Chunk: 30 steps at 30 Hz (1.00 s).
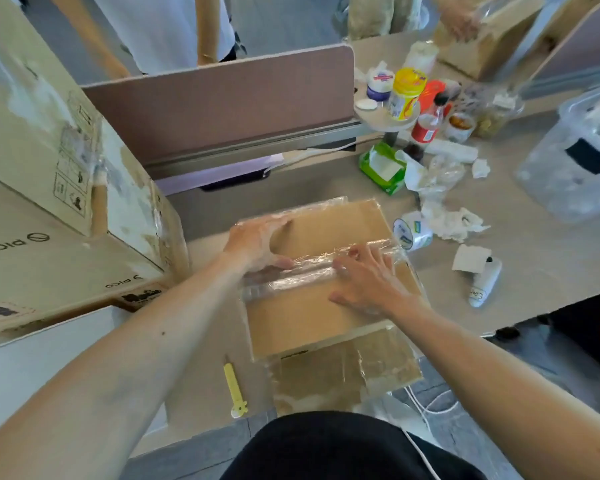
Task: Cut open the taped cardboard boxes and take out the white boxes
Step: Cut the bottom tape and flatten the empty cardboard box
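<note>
Both hands lie on top of the taped cardboard box [309, 320], which sits on the surface [499, 271] right in front of you with its flaps closed. No white box shows, so they are probably inside. Your left hand [257, 244] rests at the far left edge, fingers straight, thumb by the clear tape seam [312, 275]. Your right hand [368, 278] lies flat across that seam, fingers spread, holding nothing. The yellow utility knife [234, 389] lies on the surface just beside the box's near left corner. Press the lid with your left hand, well off the seam. Take the knife in your right and run a shallow blade along the tape, away from your fingers, so the contents go unscratched.
</note>
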Each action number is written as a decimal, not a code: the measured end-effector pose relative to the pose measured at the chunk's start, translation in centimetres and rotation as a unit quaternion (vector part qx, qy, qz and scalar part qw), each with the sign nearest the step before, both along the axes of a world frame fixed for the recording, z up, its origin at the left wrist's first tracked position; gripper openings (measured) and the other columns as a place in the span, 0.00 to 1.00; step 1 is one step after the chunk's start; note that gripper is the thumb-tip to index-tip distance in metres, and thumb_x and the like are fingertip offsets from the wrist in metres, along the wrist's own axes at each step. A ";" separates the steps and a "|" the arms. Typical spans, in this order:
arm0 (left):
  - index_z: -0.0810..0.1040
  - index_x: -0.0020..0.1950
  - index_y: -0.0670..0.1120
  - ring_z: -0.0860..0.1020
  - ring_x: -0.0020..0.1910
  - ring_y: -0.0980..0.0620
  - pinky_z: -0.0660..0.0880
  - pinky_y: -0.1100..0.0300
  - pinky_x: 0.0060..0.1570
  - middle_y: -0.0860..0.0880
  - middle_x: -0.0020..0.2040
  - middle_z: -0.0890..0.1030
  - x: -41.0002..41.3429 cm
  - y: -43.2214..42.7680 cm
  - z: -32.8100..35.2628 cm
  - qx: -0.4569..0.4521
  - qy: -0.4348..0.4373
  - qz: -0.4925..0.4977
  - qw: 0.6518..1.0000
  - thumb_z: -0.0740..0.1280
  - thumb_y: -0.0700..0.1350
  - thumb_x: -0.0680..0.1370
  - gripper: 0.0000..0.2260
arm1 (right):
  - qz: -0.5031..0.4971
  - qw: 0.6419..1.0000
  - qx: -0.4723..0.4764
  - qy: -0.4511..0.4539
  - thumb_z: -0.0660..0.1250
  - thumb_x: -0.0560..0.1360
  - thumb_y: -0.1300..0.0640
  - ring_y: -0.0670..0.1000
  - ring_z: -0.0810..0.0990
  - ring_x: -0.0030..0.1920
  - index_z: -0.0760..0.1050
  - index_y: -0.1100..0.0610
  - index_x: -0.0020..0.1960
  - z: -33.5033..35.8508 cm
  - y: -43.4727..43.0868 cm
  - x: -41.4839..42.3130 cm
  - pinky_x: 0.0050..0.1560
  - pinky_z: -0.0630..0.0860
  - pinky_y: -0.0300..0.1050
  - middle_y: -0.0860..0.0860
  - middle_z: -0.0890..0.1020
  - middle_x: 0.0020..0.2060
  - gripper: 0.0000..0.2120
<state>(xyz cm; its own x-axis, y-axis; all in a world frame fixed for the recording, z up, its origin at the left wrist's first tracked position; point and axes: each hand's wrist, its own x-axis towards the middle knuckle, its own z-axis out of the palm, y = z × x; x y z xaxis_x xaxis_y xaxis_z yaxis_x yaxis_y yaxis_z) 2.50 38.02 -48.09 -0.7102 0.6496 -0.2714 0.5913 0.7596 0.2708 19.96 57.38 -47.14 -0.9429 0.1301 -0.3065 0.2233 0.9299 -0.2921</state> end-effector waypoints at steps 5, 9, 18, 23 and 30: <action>0.55 0.80 0.61 0.66 0.74 0.47 0.64 0.42 0.68 0.55 0.77 0.66 -0.2 0.5 0.2 -0.034 -0.009 0.001 0.999 0.73 0.72 0.62 0.51 | 0.008 0.998 0.038 -0.040 0.70 0.68 0.33 0.58 0.64 0.67 0.67 0.47 0.69 0.2 -0.6 -0.7 0.71 0.58 0.59 0.56 0.66 0.66 0.34; 0.54 0.80 0.60 0.65 0.75 0.47 0.65 0.43 0.68 0.55 0.78 0.65 -0.2 0.5 0.8 -0.053 -0.010 -0.010 0.999 0.72 0.73 0.62 0.52 | 0.009 0.999 0.047 -0.015 0.73 0.67 0.34 0.56 0.67 0.67 0.67 0.51 0.68 1.5 -0.9 -1.0 0.70 0.60 0.56 0.53 0.71 0.64 0.37; 0.51 0.81 0.59 0.68 0.73 0.45 0.68 0.42 0.65 0.53 0.77 0.66 -0.4 0.7 1.4 -0.072 -0.034 -0.019 0.997 0.73 0.72 0.63 0.53 | -0.032 0.990 0.023 0.133 0.74 0.64 0.34 0.50 0.73 0.49 0.67 0.49 0.45 6.3 -1.9 4.4 0.50 0.58 0.45 0.42 0.72 0.44 0.25; 0.58 0.78 0.51 0.74 0.63 0.46 0.72 0.49 0.55 0.48 0.70 0.74 0.4 2.1 2.1 -0.086 -0.039 -0.031 0.995 0.74 0.71 0.63 0.51 | -0.101 0.993 -0.060 -0.015 0.71 0.62 0.28 0.46 0.71 0.50 0.73 0.45 0.52 9.8 -2.5 8.6 0.55 0.59 0.46 0.43 0.73 0.49 0.28; 0.42 0.80 0.48 0.62 0.74 0.37 0.65 0.32 0.66 0.44 0.76 0.60 2.2 2.7 1.5 -0.161 -0.007 -0.041 0.986 0.76 0.74 0.52 0.69 | -0.193 0.970 -0.123 -0.081 0.70 0.64 0.29 0.52 0.70 0.65 0.70 0.42 0.68 7.5 -2.0 10.5 0.63 0.70 0.53 0.47 0.69 0.62 0.36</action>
